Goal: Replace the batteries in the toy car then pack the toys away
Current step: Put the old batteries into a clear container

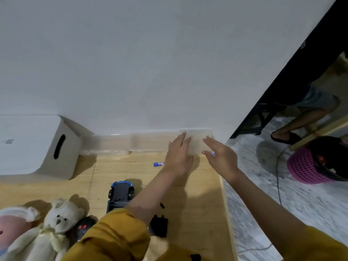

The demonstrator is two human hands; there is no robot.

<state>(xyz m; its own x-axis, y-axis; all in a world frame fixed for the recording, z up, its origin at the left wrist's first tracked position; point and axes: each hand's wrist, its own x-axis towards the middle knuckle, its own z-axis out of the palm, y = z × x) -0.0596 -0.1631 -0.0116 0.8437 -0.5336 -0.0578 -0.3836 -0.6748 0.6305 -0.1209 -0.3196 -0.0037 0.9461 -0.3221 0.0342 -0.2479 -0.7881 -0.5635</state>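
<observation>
The person wears loose mustard-yellow fabric sleeves, the left sleeve pushed up to the elbow, the right sleeve likewise, forearms bare.

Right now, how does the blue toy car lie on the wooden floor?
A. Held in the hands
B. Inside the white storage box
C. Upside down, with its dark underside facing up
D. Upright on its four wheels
C: the blue toy car shows its dark underside and wheels facing up, on the wooden floor, touched by neither hand.
</observation>
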